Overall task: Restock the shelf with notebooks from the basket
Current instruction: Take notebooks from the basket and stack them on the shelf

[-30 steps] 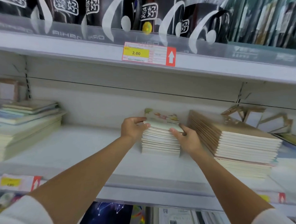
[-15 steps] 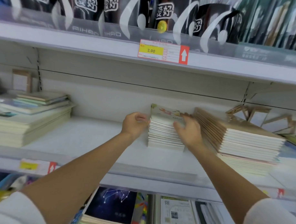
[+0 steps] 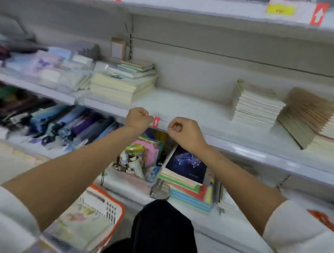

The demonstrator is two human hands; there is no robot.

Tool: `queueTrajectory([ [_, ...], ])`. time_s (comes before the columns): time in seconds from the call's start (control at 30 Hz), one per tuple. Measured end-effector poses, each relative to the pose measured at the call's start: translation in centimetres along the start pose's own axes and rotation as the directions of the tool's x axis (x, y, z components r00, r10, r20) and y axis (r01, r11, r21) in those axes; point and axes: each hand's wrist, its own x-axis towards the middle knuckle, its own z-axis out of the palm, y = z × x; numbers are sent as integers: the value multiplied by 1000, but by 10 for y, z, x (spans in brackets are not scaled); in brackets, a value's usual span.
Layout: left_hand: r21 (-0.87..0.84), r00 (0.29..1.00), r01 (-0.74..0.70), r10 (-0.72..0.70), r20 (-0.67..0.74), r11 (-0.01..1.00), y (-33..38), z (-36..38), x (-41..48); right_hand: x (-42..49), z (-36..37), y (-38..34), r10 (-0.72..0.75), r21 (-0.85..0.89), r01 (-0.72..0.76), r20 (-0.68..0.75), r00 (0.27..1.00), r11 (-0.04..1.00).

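Observation:
A stack of pale notebooks (image 3: 256, 105) stands on the white shelf (image 3: 182, 108), to the right of both hands and apart from them. My left hand (image 3: 138, 118) and my right hand (image 3: 183, 131) hover in front of the shelf's front edge, fingers curled, holding nothing. Low at the left, a white basket with an orange rim (image 3: 110, 209) sits on the floor with pastel notebooks (image 3: 79, 225) lying in it. My left forearm crosses above the basket.
A slanted stack of brown-covered notebooks (image 3: 310, 118) leans at the far right. Cream notebooks (image 3: 122, 81) pile up at the shelf's left. Below lie a dark star-cover notebook (image 3: 187, 165) and coloured stationery (image 3: 146, 156). My dark-clothed knee (image 3: 162, 228) is at the bottom.
Both hands have let go of the pale notebook stack and drawn back to the shelf's front edge. The view has swung down and left, bringing the basket into sight.

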Motion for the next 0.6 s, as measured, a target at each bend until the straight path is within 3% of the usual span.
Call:
queueTrajectory([
  [0.17, 52, 984, 175, -173, -34, 983, -80, -86, -36, -22, 91, -48, -3, 94, -19, 227, 974, 995],
  [0.3, 76, 923, 383, -378, -75, 921, -143, -149, -63, -46, 166, -75, 44, 164, -118, 396, 917, 979],
  [0.4, 102, 859, 510, -499, -114, 854, -192, -189, -82, -69, 216, -82, 87, 176, -238, 602, 794, 955],
  [0.5, 99, 779, 625, -610, -146, 774, -242, -217, -104, -88, 251, -81, 78, -13, -107, 778, 623, 994],
  [0.6, 33, 685, 726, -718, -120, 687, -291, -234, -130, -98, 279, -79, 122, -125, -28, 846, 519, 992],
])
